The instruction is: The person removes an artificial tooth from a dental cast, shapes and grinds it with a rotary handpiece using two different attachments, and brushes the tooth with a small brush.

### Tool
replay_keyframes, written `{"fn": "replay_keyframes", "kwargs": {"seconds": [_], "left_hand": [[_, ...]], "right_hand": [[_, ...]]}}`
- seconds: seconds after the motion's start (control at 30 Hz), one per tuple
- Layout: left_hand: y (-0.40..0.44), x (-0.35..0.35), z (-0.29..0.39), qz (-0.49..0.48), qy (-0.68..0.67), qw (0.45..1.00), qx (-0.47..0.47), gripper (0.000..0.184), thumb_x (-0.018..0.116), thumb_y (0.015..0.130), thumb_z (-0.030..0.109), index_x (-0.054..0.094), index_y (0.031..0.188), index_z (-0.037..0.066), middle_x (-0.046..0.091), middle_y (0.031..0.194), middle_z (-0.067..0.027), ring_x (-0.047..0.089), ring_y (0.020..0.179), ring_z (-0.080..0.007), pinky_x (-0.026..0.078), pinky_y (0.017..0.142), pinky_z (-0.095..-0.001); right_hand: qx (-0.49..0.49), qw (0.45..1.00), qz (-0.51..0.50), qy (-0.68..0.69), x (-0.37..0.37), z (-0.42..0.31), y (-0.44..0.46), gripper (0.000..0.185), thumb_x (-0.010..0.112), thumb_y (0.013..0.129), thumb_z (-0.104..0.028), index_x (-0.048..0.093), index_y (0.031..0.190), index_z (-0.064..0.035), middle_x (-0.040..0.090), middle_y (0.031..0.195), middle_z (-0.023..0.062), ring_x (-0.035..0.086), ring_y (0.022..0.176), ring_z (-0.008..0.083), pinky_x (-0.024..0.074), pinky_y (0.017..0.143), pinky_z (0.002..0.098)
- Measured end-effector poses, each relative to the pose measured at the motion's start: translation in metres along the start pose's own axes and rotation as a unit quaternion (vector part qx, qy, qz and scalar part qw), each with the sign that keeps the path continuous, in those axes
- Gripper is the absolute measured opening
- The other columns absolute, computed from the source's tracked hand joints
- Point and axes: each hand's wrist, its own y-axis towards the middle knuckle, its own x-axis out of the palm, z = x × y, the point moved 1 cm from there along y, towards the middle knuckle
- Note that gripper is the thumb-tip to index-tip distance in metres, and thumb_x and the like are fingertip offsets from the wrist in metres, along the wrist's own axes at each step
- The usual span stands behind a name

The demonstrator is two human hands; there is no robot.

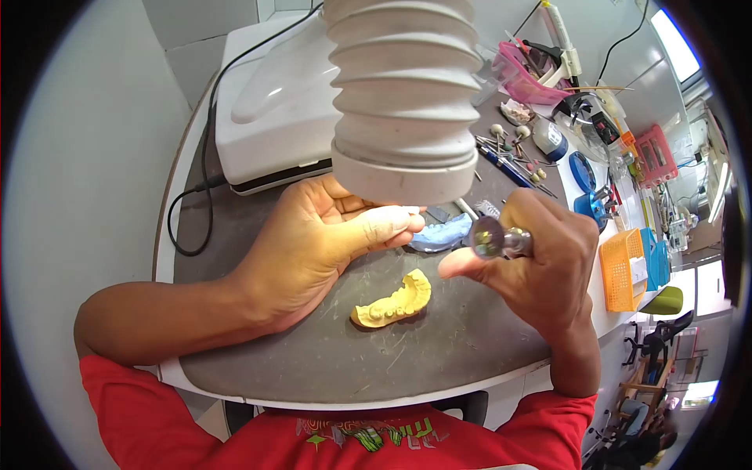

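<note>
My left hand [337, 227] is closed in a pinch, thumb against fingertips, just below the white hose. A small whitish piece seems to be between the fingertips; its shape is too small to make out. My right hand [540, 258] is wrapped round a shiny metal handpiece [487, 238], whose round end faces me; its working tip is hidden. On the bench between and below the hands lies a yellow dental model [394, 304], a curved row of teeth. A blue dental model [442, 233] sits behind the fingertips, partly covered by my right hand.
A ribbed white suction hose [403, 102] hangs over the hands. A white machine [274, 110] with a black cable stands at the back left. Several burs [509, 145], a blue pen [505, 168], a pink basket [525, 74] and an orange basket [623, 270] are at the right.
</note>
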Motion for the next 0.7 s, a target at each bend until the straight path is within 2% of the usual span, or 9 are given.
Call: {"fn": "replay_keyframes", "kwargs": {"seconds": [0.13, 0.23, 0.3, 0.43, 0.53, 0.7], "left_hand": [[0.000, -0.004, -0.002, 0.008, -0.043, 0.999, -0.031, 0.019, 0.060, 0.087, 0.002, 0.060, 0.105, -0.004, 0.066, 0.099, -0.0115, 0.063, 0.093, -0.0144, 0.051, 0.085, -0.0261], [0.001, -0.003, -0.001, -0.002, -0.036, 0.999, -0.013, 0.019, 0.059, 0.087, 0.002, 0.061, 0.105, -0.004, 0.066, 0.100, -0.0126, 0.063, 0.094, -0.0150, 0.051, 0.086, -0.0260], [0.002, -0.003, 0.000, -0.018, 0.003, 0.999, -0.031, 0.033, 0.058, 0.090, 0.007, 0.051, 0.120, -0.003, 0.059, 0.114, -0.0131, 0.059, 0.098, -0.0136, 0.048, 0.089, -0.0274], [0.000, 0.001, 0.002, 0.000, 0.018, 1.000, -0.023, 0.032, 0.059, 0.089, 0.007, 0.052, 0.118, -0.004, 0.059, 0.111, -0.0124, 0.058, 0.100, -0.0152, 0.048, 0.090, -0.0280], [-0.003, 0.003, 0.003, -0.009, -0.007, 0.999, -0.043, 0.030, 0.061, 0.088, 0.006, 0.053, 0.116, -0.004, 0.059, 0.108, -0.0114, 0.058, 0.101, -0.0165, 0.048, 0.090, -0.0291], [-0.004, 0.006, 0.001, -0.030, 0.020, 0.999, -0.019, 0.026, 0.058, 0.089, 0.002, 0.053, 0.114, -0.004, 0.059, 0.106, -0.0114, 0.060, 0.097, -0.0163, 0.050, 0.086, -0.0291]], "right_hand": [[0.016, 0.999, -0.027, 0.011, 0.008, 0.001, -0.002, 0.060, 0.082, 0.058, -0.048, 0.041, 0.060, -0.0045, 0.036, 0.050, 0.0038, 0.033, 0.044, 0.0165, 0.0294, 0.041, 0.0299], [0.027, 0.999, -0.032, 0.008, 0.009, 0.002, -0.001, 0.058, 0.083, 0.058, -0.046, 0.043, 0.059, -0.0046, 0.036, 0.050, 0.0044, 0.033, 0.043, 0.0173, 0.0293, 0.041, 0.0304], [0.046, 0.998, -0.041, 0.010, 0.008, 0.002, -0.002, 0.055, 0.081, 0.060, -0.046, 0.046, 0.059, -0.0039, 0.038, 0.050, 0.0054, 0.034, 0.043, 0.0178, 0.0287, 0.040, 0.0308], [0.075, 0.995, -0.057, 0.028, 0.009, 0.001, -0.004, 0.051, 0.080, 0.063, -0.044, 0.049, 0.061, -0.0035, 0.040, 0.050, 0.0061, 0.036, 0.043, 0.0189, 0.0289, 0.041, 0.0312], [0.075, 0.995, -0.058, 0.019, 0.008, -0.001, -0.004, 0.049, 0.079, 0.065, -0.044, 0.051, 0.062, -0.0032, 0.042, 0.050, 0.0063, 0.039, 0.043, 0.0198, 0.0308, 0.043, 0.0320], [0.088, 0.991, -0.103, 0.002, 0.014, -0.003, -0.002, 0.048, 0.078, 0.066, -0.046, 0.054, 0.063, -0.0037, 0.046, 0.051, 0.0073, 0.046, 0.044, 0.0237, 0.0346, 0.046, 0.0342]]}}
